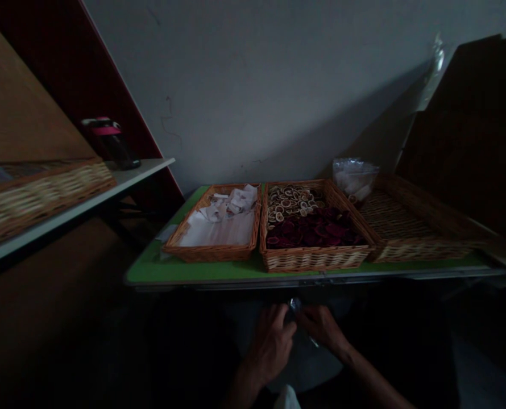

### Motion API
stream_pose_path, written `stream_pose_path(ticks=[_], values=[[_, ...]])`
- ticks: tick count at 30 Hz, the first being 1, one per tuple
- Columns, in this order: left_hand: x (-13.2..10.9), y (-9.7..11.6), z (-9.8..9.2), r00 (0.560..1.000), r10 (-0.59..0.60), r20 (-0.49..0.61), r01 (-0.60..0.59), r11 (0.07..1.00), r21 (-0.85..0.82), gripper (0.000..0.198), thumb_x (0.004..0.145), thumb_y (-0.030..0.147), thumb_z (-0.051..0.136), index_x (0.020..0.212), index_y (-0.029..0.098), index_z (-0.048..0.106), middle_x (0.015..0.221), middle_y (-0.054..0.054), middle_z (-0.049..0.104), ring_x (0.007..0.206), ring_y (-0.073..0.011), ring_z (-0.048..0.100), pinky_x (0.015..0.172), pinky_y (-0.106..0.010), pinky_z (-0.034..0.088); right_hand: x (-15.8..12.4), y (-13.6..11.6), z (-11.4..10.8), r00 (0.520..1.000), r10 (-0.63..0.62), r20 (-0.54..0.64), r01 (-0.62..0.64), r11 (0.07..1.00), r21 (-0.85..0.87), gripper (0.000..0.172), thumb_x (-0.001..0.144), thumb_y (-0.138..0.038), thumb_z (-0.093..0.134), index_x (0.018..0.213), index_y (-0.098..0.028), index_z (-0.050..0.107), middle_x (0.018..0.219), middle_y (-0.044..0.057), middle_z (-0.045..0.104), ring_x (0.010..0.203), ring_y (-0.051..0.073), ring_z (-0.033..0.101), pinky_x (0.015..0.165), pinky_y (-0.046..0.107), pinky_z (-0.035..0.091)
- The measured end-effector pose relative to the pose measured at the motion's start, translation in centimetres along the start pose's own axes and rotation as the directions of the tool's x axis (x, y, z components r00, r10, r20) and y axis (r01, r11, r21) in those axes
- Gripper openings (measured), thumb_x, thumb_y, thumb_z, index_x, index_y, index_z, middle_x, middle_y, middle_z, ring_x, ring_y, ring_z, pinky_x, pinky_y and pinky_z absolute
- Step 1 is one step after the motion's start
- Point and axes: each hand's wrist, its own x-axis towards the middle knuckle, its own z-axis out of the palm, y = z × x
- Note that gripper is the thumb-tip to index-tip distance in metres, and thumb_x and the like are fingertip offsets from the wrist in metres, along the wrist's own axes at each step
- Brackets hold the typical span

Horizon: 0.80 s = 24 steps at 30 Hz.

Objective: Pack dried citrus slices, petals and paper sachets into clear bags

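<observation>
Listing from the head view: the left hand (274,341) and the right hand (321,328) are sitting close together low in the frame, below the near edge of the green tabletop (159,267), in deep shadow. Both are holding a small clear pouch (294,305), which is glinting between the fingertips. The left grip is pinching its left side and the right grip its right side, though the dimness is hiding the exact finger placement. The pouch is hanging off the tabletop, over the lap, in front of the middle basket (312,258). That basket is holding pale dried slices (291,201) at the back and dark red slices (312,230) at the front. The left basket (212,253), just beside it, is carrying white paper packets (229,207). The right basket (406,250) is showing bare wicker, with a crumpled plastic bag (354,176) standing at its far left corner. A shelf (65,213) at the left is bearing a shelf basket (44,193) and a dark bottle (114,142) with a pink lid. Step in hand, by judgement: working the pouch's mouth with both hands. The next move, by judgement, is calling for a steady two-handed hold on the thin film and a reach up over the tabletop's edge toward the baskets.
</observation>
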Motion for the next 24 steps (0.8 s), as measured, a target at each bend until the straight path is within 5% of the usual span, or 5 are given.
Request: stream_pose_path(ticks=[3, 11, 17, 20, 24], values=[[0.0, 0.7, -0.7, 0.995, 0.049, 0.09, -0.06, 0.991, 0.116, 0.02, 0.082, 0.014, 0.069, 0.1, 0.024, 0.066, 0.133, -0.011, 0.059, 0.119, -0.0345, 0.057, 0.101, -0.06, 0.051, 0.2, 0.3, -1.1, 0.998, 0.011, -0.055, -0.016, 0.996, -0.089, 0.044, 0.086, -0.049, 0.051, 0.054, -0.018, 0.045, 0.053, -0.004, 0.036, 0.052, 0.01, 0.034, 0.053, 0.027, 0.02], [1.4, 2.0, -3.5, 0.992, 0.03, 0.122, -0.048, 0.987, 0.152, 0.008, 0.09, 0.021, 0.069, 0.091, 0.023, 0.061, 0.116, -0.004, 0.062, 0.108, -0.0282, 0.058, 0.092, -0.051, 0.054, 0.0, -1.1, -4.7, 0.995, -0.009, -0.099, -0.02, 0.956, -0.292, 0.019, 0.083, -0.025, 0.059, 0.068, -0.017, 0.068, 0.063, 0.003, 0.064, 0.056, 0.014, 0.05, 0.056, 0.026, 0.027], [1.9, 1.5, -4.3, 0.995, 0.025, 0.095, -0.029, 0.999, 0.046, 0.017, 0.084, 0.011, 0.073, 0.092, 0.022, 0.062, 0.122, -0.005, 0.062, 0.111, -0.0266, 0.06, 0.095, -0.047, 0.054, -2.1, -4.3, -6.1, 0.91, -0.397, -0.123, 0.388, 0.917, -0.089, 0.019, 0.092, -0.033, 0.064, 0.101, -0.017, 0.069, 0.106, 0.012, 0.071, 0.1, 0.023, 0.066, 0.087, 0.032, 0.05], [2.1, 1.0, -4.8, 0.997, 0.026, 0.071, -0.027, 1.0, 0.01, 0.019, 0.081, 0.007, 0.073, 0.089, 0.022, 0.064, 0.12, -0.005, 0.065, 0.113, -0.0269, 0.061, 0.096, -0.047, 0.054, -3.6, -5.6, -6.9, 0.859, -0.506, 0.08, 0.507, 0.862, 0.003, 0.036, 0.098, -0.05, 0.059, 0.113, -0.019, 0.069, 0.117, 0.013, 0.069, 0.109, 0.023, 0.066, 0.094, 0.031, 0.05], [2.4, 0.4, -5.7, 0.994, 0.037, 0.106, -0.017, 0.983, -0.183, 0.017, 0.08, 0.008, 0.075, 0.084, 0.023, 0.067, 0.131, -0.006, 0.065, 0.123, -0.0257, 0.061, 0.101, -0.042, 0.053, -4.5, -6.0, -7.5, 0.875, -0.383, 0.296, 0.409, 0.912, -0.029, 0.063, 0.085, -0.071, 0.061, 0.122, -0.021, 0.069, 0.11, 0.011, 0.074, 0.096, 0.024, 0.071, 0.082, 0.029, 0.051]])
